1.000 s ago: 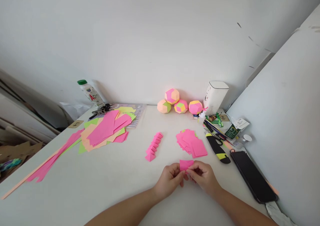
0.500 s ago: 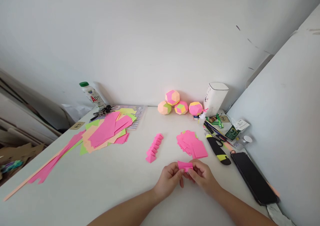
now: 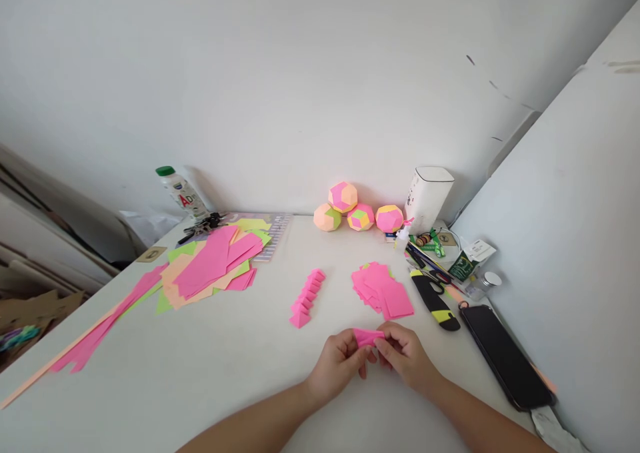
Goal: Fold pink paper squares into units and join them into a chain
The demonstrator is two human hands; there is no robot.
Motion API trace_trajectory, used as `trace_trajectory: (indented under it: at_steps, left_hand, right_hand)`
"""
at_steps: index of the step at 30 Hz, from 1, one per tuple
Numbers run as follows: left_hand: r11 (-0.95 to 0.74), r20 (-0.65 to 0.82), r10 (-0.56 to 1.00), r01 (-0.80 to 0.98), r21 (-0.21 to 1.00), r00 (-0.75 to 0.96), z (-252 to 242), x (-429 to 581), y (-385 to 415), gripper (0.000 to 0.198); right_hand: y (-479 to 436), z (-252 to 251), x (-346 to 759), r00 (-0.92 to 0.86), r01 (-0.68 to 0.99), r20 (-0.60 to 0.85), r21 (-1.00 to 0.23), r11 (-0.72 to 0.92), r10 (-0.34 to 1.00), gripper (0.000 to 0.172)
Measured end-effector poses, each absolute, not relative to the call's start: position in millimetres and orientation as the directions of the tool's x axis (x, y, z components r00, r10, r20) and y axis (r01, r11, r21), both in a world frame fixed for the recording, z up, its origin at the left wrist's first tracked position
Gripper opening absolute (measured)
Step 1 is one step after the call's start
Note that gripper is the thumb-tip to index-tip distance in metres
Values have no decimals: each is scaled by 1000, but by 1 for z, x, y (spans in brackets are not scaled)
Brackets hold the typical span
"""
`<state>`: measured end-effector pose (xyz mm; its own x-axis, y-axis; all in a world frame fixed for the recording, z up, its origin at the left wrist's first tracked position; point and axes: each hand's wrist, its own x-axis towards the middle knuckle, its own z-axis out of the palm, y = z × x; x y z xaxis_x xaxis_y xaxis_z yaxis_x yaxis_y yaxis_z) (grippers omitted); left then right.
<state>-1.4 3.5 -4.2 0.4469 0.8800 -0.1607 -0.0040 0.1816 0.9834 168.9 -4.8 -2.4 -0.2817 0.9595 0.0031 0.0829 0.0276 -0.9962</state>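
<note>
Between my fingertips, just above the near part of the table, is a small piece of pink paper (image 3: 367, 337), partly folded. My left hand (image 3: 342, 361) pinches its left end, thumb in front. The right end sits in the pinch of my right hand (image 3: 401, 351). Beyond my hands lies a loose stack of pink paper pieces (image 3: 387, 290). To the left of that stack, a row of folded pink paper units (image 3: 309, 297) leans one against another. My fingers cover the lower part of the held paper.
Several multicoloured paper balls (image 3: 343, 197) stand by the wall, near a white container (image 3: 429, 198). On the right are a box cutter (image 3: 434, 299), scissors (image 3: 440, 279), a glue bottle (image 3: 402, 238) and a phone (image 3: 507, 356). Coloured paper sheets (image 3: 205, 266) and a bottle (image 3: 183, 195) occupy the left.
The held pink paper has tilted and its upper flap has come down, showing a narrower strip. Both hands keep their pinch in nearly the same place. The view has shifted slightly.
</note>
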Motion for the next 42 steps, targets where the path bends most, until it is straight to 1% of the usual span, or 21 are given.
trace_trajectory:
  at_steps: [4,11,19,25,31,34,42]
  left_hand:
    - [154,-145,877,19,988,459,-4,-1,3,35]
    - [154,-156,881,39,987,446,-3,-1,3,36]
    - [174,-184,876,63,983,446,-1,0,3,28]
    - [118,-134,865,63,991,484,-1,-1,2,29]
    - [102,-119,869,60,993,481,-1,0,2,28]
    - [108,-121,871,55,993,476,-3,0,2,25]
    - [124,-145,864,74,989,482,0,-1,2,14]
  right_hand:
    - [-5,-1,169,-281,94,19,-994,48,960,30]
    - [-5,-1,169,-285,103,27,-993,58,958,30]
    - [-5,2,168,-297,82,20,-996,46,955,30]
    - [-5,4,169,-288,94,2,-995,30,958,30]
    - [-4,3,169,-304,110,-1,-993,34,953,30]
    - [-4,5,168,-317,131,17,-989,62,948,27]
    - [-5,5,166,-339,151,34,-984,91,940,8]
